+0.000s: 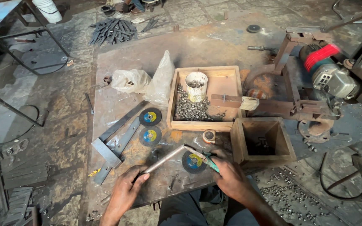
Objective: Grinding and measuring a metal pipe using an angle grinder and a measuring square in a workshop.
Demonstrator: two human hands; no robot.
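My left hand [126, 188] grips the near end of a thin metal rod [166, 157] that slants up to the right over the rusty metal work plate [118, 79]. My right hand [227, 173] holds green-handled pliers [202, 157], whose jaws meet the rod's far tip. A cutting disc [192, 162] with a blue and yellow label lies just under the pliers. Both hands hover low over the plate's near edge.
Two more discs [150, 116] lie left of a wooden tray [177, 96] holding small metal pieces and a white cup [196, 86]. A small open wooden box [260, 140] stands by my right hand. An angle grinder [329, 75] on a rusty stand is at right. Plastic bags [130, 79] and flat steel bars [114, 138] lie left.
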